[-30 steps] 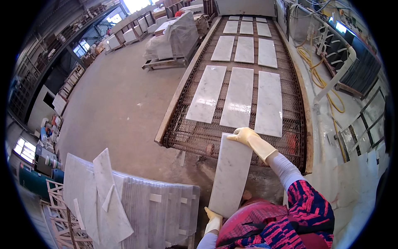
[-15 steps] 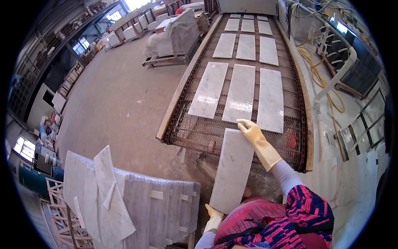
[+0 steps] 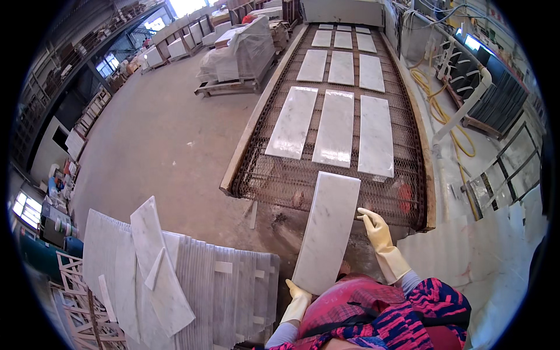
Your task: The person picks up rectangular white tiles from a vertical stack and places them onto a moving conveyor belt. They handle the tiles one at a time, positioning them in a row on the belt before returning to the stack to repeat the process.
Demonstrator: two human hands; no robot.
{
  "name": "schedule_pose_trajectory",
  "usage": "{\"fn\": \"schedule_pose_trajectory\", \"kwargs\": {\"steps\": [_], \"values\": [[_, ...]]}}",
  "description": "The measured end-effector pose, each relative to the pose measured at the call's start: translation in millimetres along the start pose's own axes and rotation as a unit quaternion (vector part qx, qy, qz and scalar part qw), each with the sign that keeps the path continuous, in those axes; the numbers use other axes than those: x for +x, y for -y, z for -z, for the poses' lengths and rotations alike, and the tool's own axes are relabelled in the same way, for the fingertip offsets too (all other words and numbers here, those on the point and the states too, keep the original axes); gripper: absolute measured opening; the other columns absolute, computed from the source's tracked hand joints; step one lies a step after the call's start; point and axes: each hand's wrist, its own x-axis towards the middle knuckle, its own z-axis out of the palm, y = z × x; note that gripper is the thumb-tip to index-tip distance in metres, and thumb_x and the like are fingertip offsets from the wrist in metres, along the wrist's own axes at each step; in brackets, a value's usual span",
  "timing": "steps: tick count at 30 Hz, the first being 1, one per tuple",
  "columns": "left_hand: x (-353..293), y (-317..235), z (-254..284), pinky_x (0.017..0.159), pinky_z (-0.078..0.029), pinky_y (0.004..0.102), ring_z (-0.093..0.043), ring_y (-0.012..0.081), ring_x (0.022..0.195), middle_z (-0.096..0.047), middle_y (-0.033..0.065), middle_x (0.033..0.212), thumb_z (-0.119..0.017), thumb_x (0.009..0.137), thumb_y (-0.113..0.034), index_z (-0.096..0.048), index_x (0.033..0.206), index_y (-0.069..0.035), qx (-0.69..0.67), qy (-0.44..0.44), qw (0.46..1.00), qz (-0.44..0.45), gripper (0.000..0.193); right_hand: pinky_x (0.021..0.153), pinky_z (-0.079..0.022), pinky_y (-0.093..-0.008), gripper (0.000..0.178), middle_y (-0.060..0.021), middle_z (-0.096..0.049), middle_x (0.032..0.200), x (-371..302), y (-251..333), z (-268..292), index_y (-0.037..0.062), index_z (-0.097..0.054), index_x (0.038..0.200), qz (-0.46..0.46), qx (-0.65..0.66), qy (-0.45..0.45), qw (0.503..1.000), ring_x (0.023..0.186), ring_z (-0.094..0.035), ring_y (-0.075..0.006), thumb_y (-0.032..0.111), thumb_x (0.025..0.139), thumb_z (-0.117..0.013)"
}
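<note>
A long white marble tile (image 3: pixel 328 233) with faint grey veining slants before my body, its far end over the near edge of the wire-mesh conveyor (image 3: pixel 262 184). My left hand (image 3: pixel 299 300), in a pale yellow rubber glove, grips its lower left corner; part of the fingers is hidden. My right hand (image 3: pixel 379 236), gloved alike, is beside the tile's right edge, fingers apart and holding nothing. Whether its fingertips touch that edge is hard to tell. Rows of similar wet-looking tiles (image 3: pixel 333 128) lie flat on the conveyor, the nearest row just past the held one.
At lower left stands a tight row of upright slabs (image 3: pixel 204 286), with loose marble pieces (image 3: pixel 160 262) lying across it. Wooden rails (image 3: pixel 431 201) border the conveyor. A plastic-wrapped pallet (image 3: pixel 236 58) sits on the floor beyond; a yellow hose (image 3: pixel 437 108) coils at right.
My right hand has moved back from the tile's far end to beside its right edge. The tile's far end has shifted slightly up in view. My left hand keeps its grip.
</note>
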Motion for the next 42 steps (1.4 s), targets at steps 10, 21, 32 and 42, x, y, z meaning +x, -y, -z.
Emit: {"fn": "schedule_pose_trajectory", "kwargs": {"steps": [10,21,32,42], "values": [[58,4,43,0.122,-0.029,0.0439,-0.043,0.0299,0.144,-0.050,0.0067,0.156,-0.021,0.098,-0.079,-0.048,0.152,-0.009,-0.044,0.083,0.995,-0.039,0.093,0.092,-0.053,-0.0311,0.025,-0.0115,-0.077,0.106,-62,-2,-14,0.0003,-0.074,0.115,-0.071,-0.039,0.043,0.996,0.101,-0.072,-0.0184,0.015,0.100,-0.060],[31,1,30,0.124,-0.027,0.0440,-0.041,0.0283,0.146,-0.047,0.0049,0.158,-0.024,0.098,-0.079,-0.047,0.153,-0.010,-0.036,0.088,0.995,-0.023,0.091,0.089,-0.053,-0.0304,0.038,-0.0107,-0.077,0.103,-102,-34,-5,0.0019,-0.075,0.110,-0.201,-0.132,0.020,0.971,0.099,-0.071,-0.0178,0.037,0.102,-0.062],[16,-4,25,0.127,-0.013,0.0432,-0.021,0.0251,0.156,-0.032,-0.0007,0.167,-0.023,0.094,-0.084,-0.035,0.160,-0.018,0.099,0.036,0.994,0.035,0.094,0.093,-0.055,-0.0409,0.068,-0.0193,-0.069,0.123,-141,-52,-47,0.0012,-0.052,0.142,-0.423,0.067,0.140,0.893,0.107,-0.069,-0.0285,0.055,0.100,-0.059],[-15,-11,11,0.128,-0.011,0.0391,-0.022,0.0219,0.156,-0.031,-0.0001,0.167,-0.031,0.094,-0.082,-0.034,0.161,-0.015,-0.050,0.090,0.994,0.029,0.094,0.121,-0.029,-0.0516,0.076,-0.0175,-0.047,0.155,-168,-51,-79,0.0064,-0.039,0.155,-0.455,0.345,0.240,0.785,0.142,-0.044,-0.0347,0.062,0.104,-0.041]]}}
